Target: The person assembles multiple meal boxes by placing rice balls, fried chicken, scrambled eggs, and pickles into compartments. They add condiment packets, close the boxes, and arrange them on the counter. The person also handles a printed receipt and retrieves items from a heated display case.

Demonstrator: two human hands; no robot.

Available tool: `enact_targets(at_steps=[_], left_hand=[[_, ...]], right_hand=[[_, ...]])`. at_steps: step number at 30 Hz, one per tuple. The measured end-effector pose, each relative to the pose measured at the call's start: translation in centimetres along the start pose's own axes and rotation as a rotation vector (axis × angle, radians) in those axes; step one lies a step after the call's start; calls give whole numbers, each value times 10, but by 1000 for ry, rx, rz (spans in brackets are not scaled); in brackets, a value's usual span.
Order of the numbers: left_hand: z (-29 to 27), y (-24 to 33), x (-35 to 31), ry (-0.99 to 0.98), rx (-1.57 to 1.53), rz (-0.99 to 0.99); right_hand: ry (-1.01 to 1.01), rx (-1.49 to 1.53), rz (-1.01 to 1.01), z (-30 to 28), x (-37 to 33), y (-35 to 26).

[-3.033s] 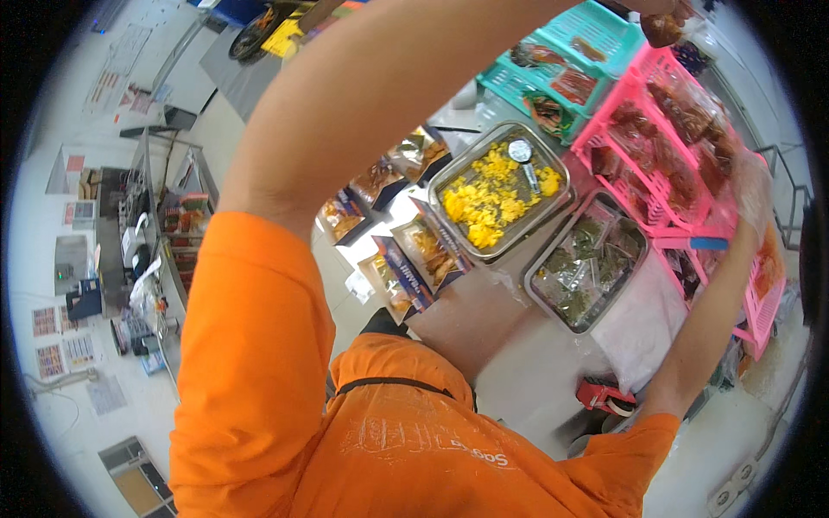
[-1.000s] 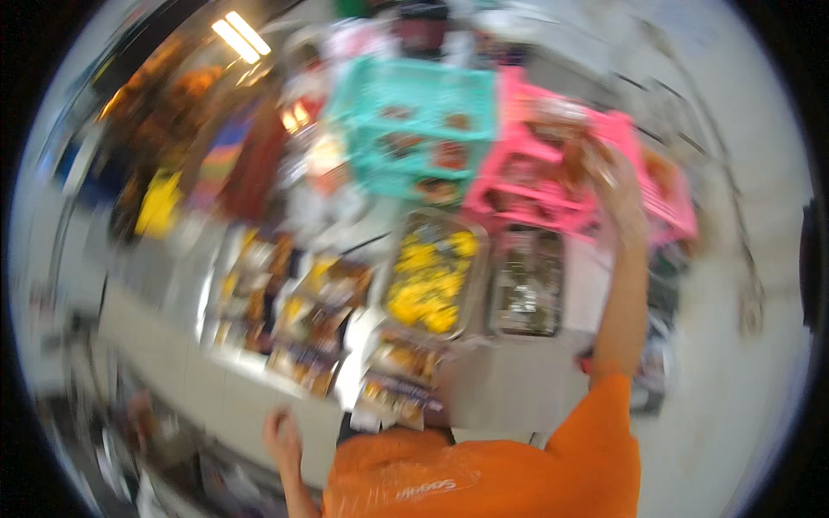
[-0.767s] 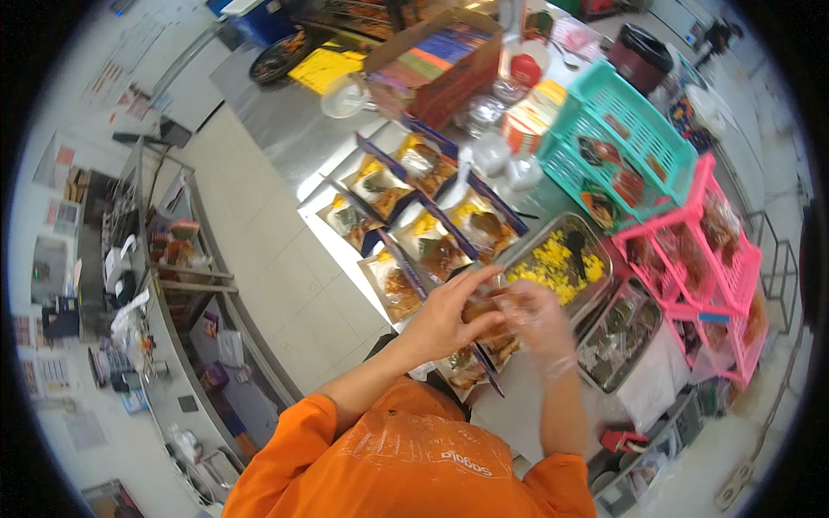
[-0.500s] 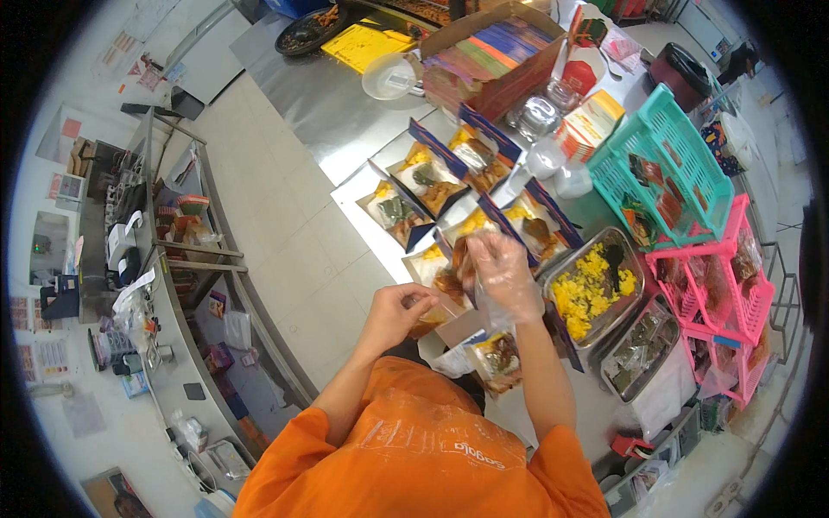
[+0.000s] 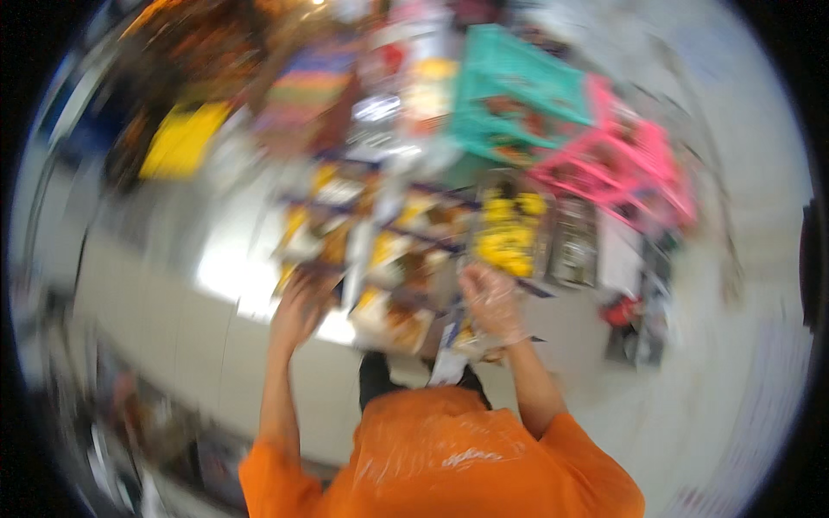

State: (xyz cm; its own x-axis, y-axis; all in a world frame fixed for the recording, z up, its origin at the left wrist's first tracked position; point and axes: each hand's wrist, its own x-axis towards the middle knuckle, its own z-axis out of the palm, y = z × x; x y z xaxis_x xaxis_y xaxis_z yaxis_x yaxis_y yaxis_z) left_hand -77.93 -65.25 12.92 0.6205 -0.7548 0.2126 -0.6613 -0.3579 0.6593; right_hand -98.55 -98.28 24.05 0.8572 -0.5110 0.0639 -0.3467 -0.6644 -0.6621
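My bare left hand [image 5: 302, 306] reaches over the front-left food box [image 5: 285, 274]. Motion smears its fingers, so whether they grip anything is unclear. The clear-gloved right hand [image 5: 494, 302] is closed, fingers curled in, just in front of a metal tray [image 5: 547, 259] holding yellow scrambled egg [image 5: 509, 237]; what it holds, if anything, is hidden. Between my hands stands an open food box [image 5: 393, 319] with yellow egg and brown food. Several similar boxes with white rice, egg and brown pieces stand behind it. Another filled box [image 5: 473, 339] is partly under my right hand.
A second tray [image 5: 576, 246] of dark packets sits right of the egg. Beyond are a green basket [image 5: 518, 78] and pink baskets [image 5: 622, 147]. At the back left lie a carton [image 5: 311, 86] of coloured flat packs and a yellow sheet [image 5: 184, 141].
The view has swung and blurred. My left hand has left the middle for the left box; my right hand has drawn back from the boxes toward the egg tray.
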Motion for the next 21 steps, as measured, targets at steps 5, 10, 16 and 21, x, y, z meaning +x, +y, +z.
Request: enact_targets(at_steps=[5,10,16,21], left_hand=[[43,-7,-78,386,34,-441],[86,8,-142,331,123,-720],[179,115,-197,-116,235,-1058],[240,193,-177,-273,102,-1125]], right_hand=[[311,12,382,-120,-37,95],[534,-171,388,-269,-20,237],[700,-606,349,-446,80,395],[662,-621,463,-510,204,505]])
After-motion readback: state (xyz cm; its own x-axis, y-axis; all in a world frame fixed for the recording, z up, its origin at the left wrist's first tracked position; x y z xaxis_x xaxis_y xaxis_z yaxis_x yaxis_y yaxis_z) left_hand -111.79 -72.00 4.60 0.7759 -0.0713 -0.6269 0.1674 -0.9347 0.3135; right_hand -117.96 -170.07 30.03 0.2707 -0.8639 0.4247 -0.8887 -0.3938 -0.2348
